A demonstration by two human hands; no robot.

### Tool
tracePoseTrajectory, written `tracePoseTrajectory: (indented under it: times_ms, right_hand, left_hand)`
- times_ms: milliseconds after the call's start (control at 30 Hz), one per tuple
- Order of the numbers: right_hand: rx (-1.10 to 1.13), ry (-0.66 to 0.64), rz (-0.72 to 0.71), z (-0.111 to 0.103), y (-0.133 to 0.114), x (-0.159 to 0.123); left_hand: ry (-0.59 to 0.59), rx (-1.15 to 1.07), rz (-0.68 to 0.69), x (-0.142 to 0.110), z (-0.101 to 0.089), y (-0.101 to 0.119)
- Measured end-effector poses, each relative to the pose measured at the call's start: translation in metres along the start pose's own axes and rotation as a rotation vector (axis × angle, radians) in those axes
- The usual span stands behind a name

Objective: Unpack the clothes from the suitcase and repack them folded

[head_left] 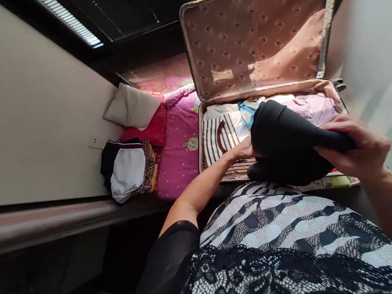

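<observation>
A pale wall (pixel 23 105) filled the left of the frame, with piled clothes (pixel 129 173) and pink bedding (pixel 184 169) beyond. Just right of centre, the left hand (pixel 243 149) met a black garment (pixel 283 127), its fingers hidden, so its grip couldn't be told. The garment hung before an open suitcase (pixel 223 37); far right, the right hand (pixel 364 145) pinched its narrow end. Probably it was being folded, which called next for gathering the loose cloth.

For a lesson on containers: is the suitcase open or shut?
The suitcase is open: its lid stands raised, and clothes show inside.
</observation>
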State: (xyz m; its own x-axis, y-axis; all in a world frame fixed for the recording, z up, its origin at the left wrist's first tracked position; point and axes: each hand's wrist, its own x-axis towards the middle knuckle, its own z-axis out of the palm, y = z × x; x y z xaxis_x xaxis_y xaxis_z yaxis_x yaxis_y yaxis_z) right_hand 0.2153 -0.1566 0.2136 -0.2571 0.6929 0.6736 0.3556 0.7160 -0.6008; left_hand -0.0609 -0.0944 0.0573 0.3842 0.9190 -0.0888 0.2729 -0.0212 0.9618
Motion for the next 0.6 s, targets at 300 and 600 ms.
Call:
tracePoseTrajectory:
  times_ms: [300, 600]
  right_hand:
    - [0.252, 0.120, 0.195, 0.085, 0.021, 0.093]
    - [0.108, -0.094, 0.565, 0.122, 0.041, 0.047]
  left_hand:
    - [0.698, -0.396, -0.052, -0.174, -0.153, 0.049]
    - [1.202, -0.328, -0.071, -0.327, -0.281, 0.000]
